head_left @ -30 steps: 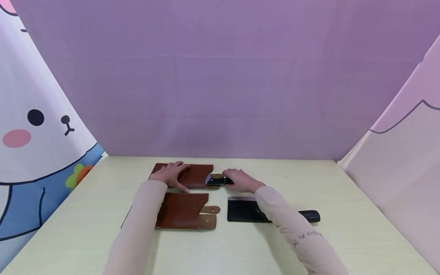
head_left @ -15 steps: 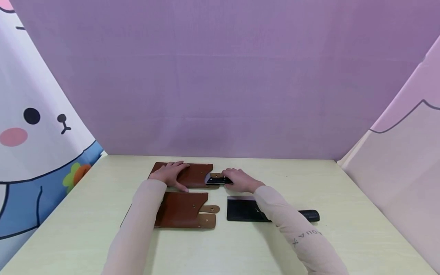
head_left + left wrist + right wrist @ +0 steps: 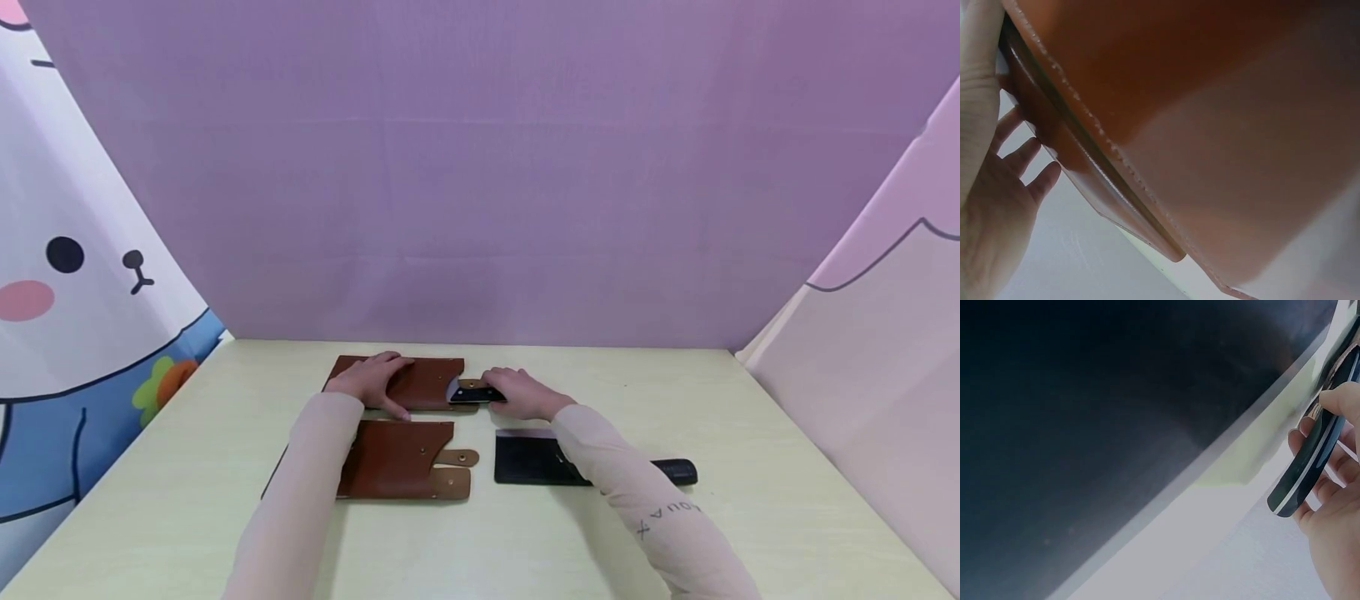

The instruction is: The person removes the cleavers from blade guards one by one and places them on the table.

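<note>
Two brown leather knife sheaths lie on the table in the head view. On the far sheath (image 3: pixel 427 383) rests my left hand (image 3: pixel 369 381), fingers spread across it and thumb by its near edge. A knife (image 3: pixel 472 396) with a black riveted handle sits with its blade mostly hidden in that sheath. My right hand (image 3: pixel 527 394) grips the handle, and the right wrist view shows fingers curled round the knife handle (image 3: pixel 1307 465). The near sheath (image 3: pixel 397 458), partly behind my left forearm, has its snap straps undone; it fills much of the left wrist view.
A black-bladed cleaver (image 3: pixel 528 460) lies under my right forearm, its black handle (image 3: pixel 675 472) showing on the other side. The pale table (image 3: pixel 420 550) ends at a purple cloth backdrop (image 3: pixel 480 208). Patterned cloth hangs at both sides.
The knife and my right hand have shifted very slightly left, towards the far sheath. My left hand stays on that sheath.
</note>
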Demonstrator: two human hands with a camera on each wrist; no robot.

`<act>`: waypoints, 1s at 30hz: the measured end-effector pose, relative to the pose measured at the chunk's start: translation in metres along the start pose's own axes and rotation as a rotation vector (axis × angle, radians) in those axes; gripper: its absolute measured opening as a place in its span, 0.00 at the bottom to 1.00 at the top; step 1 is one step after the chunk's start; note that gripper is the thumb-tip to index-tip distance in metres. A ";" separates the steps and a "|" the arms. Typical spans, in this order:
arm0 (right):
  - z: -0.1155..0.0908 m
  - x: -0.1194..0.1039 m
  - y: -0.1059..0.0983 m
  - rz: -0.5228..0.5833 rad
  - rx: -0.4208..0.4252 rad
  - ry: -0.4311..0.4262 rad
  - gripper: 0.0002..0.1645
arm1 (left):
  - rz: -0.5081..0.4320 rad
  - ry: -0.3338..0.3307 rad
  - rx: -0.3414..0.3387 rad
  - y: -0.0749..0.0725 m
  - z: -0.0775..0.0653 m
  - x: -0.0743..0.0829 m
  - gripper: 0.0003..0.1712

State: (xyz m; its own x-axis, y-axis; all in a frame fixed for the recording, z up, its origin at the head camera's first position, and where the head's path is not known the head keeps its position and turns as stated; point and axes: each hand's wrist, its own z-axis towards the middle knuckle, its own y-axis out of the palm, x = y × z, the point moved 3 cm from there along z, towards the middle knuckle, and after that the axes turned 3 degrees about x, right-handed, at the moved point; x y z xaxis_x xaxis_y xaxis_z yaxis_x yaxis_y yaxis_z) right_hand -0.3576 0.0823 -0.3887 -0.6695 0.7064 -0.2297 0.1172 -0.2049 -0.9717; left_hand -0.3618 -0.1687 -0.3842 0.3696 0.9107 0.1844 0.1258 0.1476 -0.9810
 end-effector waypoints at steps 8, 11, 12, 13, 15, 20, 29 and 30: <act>-0.001 -0.001 -0.002 0.013 0.008 -0.013 0.15 | 0.008 0.025 0.008 0.002 0.002 -0.001 0.60; -0.002 -0.002 -0.002 0.019 0.010 -0.021 0.15 | 0.005 0.018 -0.002 0.004 0.003 -0.002 0.60; -0.003 -0.002 -0.002 0.022 0.011 -0.026 0.15 | 0.003 0.014 -0.007 0.004 0.003 -0.002 0.60; -0.003 -0.002 -0.002 0.024 0.013 -0.030 0.15 | 0.002 0.011 -0.011 0.004 0.003 -0.002 0.61; -0.004 -0.003 -0.003 0.028 0.013 -0.038 0.15 | 0.000 0.002 -0.019 0.004 0.004 -0.002 0.61; -0.004 -0.003 -0.003 0.036 0.003 -0.041 0.16 | 0.009 0.009 -0.012 0.004 0.004 -0.003 0.61; -0.004 -0.003 -0.002 0.050 0.016 -0.047 0.17 | -0.007 0.049 0.037 0.005 0.008 -0.005 0.62; -0.004 -0.003 -0.001 0.051 0.019 -0.048 0.17 | -0.009 0.049 0.040 0.005 0.008 -0.006 0.63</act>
State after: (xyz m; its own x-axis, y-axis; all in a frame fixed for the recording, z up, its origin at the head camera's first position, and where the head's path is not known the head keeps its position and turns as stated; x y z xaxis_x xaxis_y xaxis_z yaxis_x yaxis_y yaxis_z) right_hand -0.3530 0.0827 -0.3867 -0.6975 0.6613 -0.2759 0.1388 -0.2531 -0.9574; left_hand -0.3709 -0.1700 -0.3910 0.4134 0.8895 0.1949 0.0924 0.1720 -0.9808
